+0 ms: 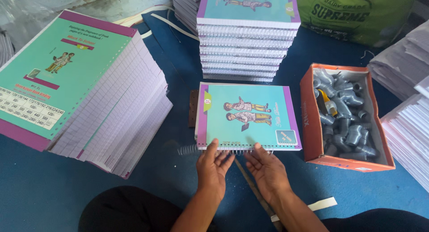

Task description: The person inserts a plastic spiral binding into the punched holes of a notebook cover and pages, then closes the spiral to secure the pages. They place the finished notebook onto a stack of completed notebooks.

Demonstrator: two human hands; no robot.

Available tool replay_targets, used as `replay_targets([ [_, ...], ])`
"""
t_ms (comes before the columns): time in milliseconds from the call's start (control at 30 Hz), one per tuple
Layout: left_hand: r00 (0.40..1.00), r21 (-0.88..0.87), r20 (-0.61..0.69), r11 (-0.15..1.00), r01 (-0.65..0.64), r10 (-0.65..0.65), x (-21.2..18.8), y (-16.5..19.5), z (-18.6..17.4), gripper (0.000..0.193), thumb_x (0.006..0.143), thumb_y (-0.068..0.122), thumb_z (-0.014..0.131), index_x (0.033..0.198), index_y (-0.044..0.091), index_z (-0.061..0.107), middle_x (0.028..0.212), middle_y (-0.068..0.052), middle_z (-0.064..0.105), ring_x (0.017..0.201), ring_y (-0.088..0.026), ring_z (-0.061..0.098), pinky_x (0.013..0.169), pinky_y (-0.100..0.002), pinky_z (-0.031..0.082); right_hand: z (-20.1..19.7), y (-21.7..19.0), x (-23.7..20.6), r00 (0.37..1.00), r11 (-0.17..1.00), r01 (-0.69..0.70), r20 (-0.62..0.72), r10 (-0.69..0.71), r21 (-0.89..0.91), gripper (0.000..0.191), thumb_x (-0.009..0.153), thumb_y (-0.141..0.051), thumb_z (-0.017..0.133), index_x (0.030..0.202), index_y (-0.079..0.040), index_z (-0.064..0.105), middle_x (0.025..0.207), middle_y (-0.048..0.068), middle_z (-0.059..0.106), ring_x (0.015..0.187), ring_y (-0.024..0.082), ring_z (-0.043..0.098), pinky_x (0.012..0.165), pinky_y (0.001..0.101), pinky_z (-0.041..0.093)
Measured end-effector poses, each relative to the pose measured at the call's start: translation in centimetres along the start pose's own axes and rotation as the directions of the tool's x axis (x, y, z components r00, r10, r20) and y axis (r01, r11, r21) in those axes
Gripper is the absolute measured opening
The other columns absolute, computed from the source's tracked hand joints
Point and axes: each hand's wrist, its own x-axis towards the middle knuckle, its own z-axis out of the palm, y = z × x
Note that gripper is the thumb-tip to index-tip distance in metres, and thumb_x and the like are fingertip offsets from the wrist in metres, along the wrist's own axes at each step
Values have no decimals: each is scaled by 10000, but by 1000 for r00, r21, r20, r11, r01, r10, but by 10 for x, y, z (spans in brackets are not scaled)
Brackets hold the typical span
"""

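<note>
The turquoise notebook (247,116) lies flat on the blue floor (44,187), punched edge toward the person, along which the wire spiral (190,149) runs crosswise. Left hand (213,164) and right hand (265,166) rest loose-fingered on that edge, gripping nothing. It looks light and bendy; best held beside the springy coil.

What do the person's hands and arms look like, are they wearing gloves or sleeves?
No gloves. The left hand and right hand are both bare, with no rings, watch or bracelets showing. The forearms are bare too, with no sleeves in view. Dark clothing shows on the legs below.
</note>
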Motion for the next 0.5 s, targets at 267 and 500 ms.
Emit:
replay_targets([
  [267,998,167,-52,986,-30,39,-3,1,-4,507,783,301,829,1070,-39,586,1018,-149,638,990,-262,673,997,-489,572,-3,0,-1,999,995,-26,44,22,93,522,931,-443,555,1236,-20,570,1151,147,667,1181,290,604,966,430,468],
  [500,996,55,-72,997,47,-43,0,1,-1,490,797,333,796,1119,22,597,1053,-102,597,1036,-242,612,1006,-518,558,-3,3,-3,996,996,86,6,-86,2,663,929,-563,523,1312,-22,533,1265,198,603,1216,313,597,977,446,460],
])
